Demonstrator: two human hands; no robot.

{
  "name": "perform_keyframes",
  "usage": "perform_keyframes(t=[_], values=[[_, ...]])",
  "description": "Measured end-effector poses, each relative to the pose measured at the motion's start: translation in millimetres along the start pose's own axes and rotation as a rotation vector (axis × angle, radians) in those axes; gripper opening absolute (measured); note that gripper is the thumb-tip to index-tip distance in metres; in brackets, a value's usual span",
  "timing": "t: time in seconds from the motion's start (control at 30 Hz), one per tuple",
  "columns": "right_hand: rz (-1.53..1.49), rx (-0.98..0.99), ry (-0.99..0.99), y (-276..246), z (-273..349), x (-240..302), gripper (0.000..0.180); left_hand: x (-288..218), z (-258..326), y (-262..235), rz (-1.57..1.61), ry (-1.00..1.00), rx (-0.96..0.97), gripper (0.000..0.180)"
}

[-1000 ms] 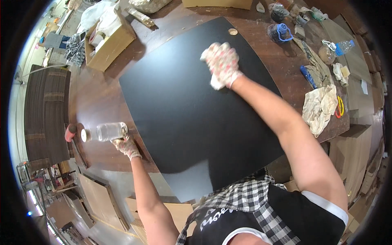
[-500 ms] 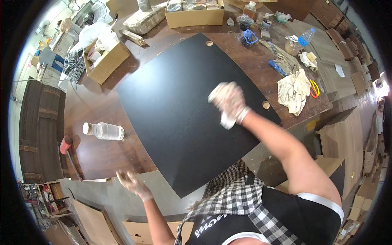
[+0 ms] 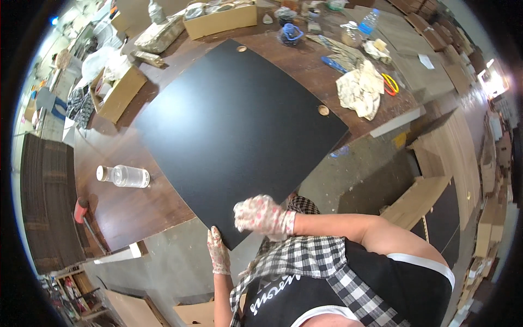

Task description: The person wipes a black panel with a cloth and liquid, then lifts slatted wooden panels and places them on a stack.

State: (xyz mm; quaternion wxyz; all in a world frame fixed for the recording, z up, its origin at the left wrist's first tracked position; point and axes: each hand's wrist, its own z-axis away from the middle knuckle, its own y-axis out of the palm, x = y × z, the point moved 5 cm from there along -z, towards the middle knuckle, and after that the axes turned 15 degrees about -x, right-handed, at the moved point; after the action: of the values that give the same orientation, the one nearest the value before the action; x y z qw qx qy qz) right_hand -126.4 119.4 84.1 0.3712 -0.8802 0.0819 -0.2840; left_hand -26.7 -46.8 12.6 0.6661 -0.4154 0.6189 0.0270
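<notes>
The right hand (image 3: 264, 215), in a white glove with reddish spots, is over the near corner of a black panel (image 3: 245, 131), its fingers bent inward; its palm side is hidden, so I cannot tell how tightly it is closed or whether it has hold of anything. The left hand (image 3: 218, 250), gloved alike, is just to its left and a little nearer the body, fingers fairly straight and close together, fingertips touching the panel's left edge by that corner; whether it grips the edge I cannot tell. The panel spreads away from both hands across a brown table (image 3: 133, 215), its near corner jutting past the table's edge.

Left of and beyond the left hand is a clear bottle (image 3: 129, 176) with a pale cap; farther left, a red-headed mallet (image 3: 81, 210). Beyond the right hand, off to its right, a crumpled cream cloth (image 3: 360, 90) lies beside a red-and-yellow item (image 3: 390, 84). Farthest from the hands are two cardboard boxes (image 3: 122, 98), one ahead of the left hand, the other (image 3: 222, 23) nearly straight ahead.
</notes>
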Motion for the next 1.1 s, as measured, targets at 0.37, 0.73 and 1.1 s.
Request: perform_keyframes(t=[0.37, 0.73, 1.1], values=[[0.975, -0.227, 0.742, -248.8, 132.0, -269.7, 0.025, -11.3, -3.8, 22.9, 0.692, -0.624, 0.122, 0.032], [-0.57, -0.798, 1.043, -235.3, 128.6, -257.6, 0.035, -99.0, -27.9, -41.6, 0.749, -0.635, -0.039, 0.033], [0.339, -0.437, 0.136, -216.5, -52.3, -311.7, 0.051, -230.9, -73.5, -94.4, 0.722, -0.099, -0.068, 0.044]])
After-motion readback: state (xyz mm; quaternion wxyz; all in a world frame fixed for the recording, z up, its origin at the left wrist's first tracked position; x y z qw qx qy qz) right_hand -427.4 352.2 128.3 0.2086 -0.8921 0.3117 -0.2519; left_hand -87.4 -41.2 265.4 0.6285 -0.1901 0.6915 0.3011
